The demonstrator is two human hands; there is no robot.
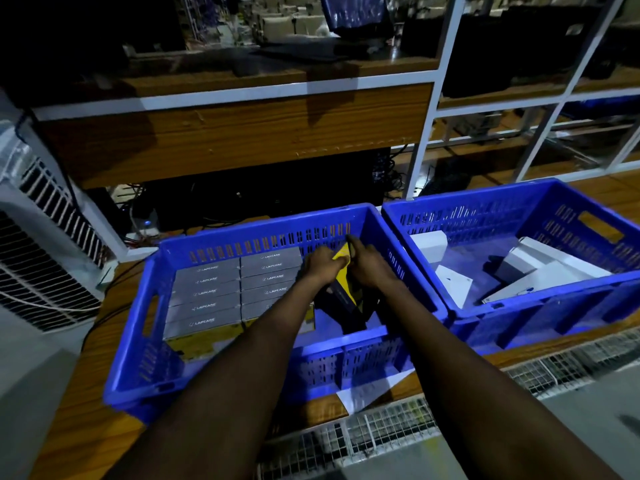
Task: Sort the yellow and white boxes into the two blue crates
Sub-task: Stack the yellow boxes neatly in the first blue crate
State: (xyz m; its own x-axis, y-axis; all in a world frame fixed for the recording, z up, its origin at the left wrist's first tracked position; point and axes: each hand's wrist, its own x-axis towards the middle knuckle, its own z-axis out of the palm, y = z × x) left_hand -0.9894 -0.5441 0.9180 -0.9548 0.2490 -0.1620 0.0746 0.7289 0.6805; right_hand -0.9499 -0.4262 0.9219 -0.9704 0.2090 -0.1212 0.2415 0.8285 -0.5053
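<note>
Yellow box (341, 259) held between both grips over the right end of the centre blue crate (131, 323).

It stands tilted, its yellow face uppermost and its dark lower end pointing down toward the crate's near wall. The left grip (323, 264) has its fingers curled against the box's left side, and the right grip (367, 269) wraps the right side with one finger stretched up along the top edge, so the box sits directly between the two, touching both. Left of them, grey-topped boxes (207, 292) with yellow sides lie packed in two neat columns in the same crate. The right blue crate (485, 216), just beside it on the wooden counter (79, 403), holds loose white boxes (540, 268).
</note>
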